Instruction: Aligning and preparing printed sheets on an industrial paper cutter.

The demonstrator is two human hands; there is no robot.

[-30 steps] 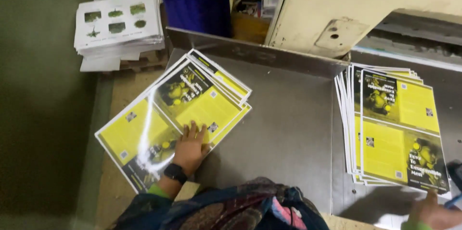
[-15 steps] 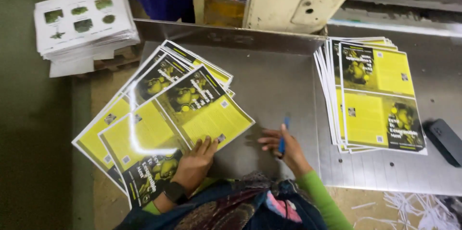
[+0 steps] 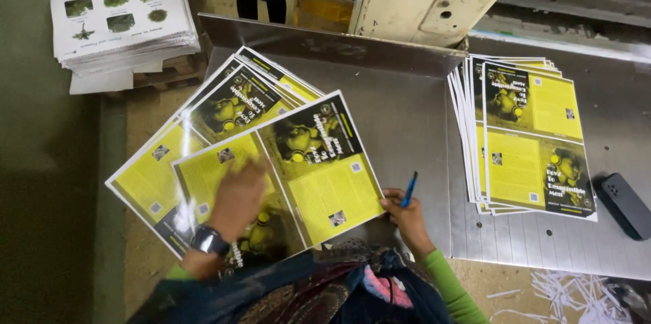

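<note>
We see the metal table [image 3: 407,127] bearing a fanned pile of yellow-and-black sheets [image 3: 224,113] at its left end, with a second stack of sheets [image 3: 529,134] well to the right of that pile. On the pile's top sheet [image 3: 325,181] our left hand [image 3: 237,195] lies flat, fingers apparently spread though blurred. Our right hand [image 3: 407,219] touches that sheet's near right corner, closed around a blue pen [image 3: 409,189].

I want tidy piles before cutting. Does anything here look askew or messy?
Yes. The left stack of yellow sheets is fanned out, and the top sheet under the left hand lies twisted across it. Paper trimmings litter the lower right.
</note>
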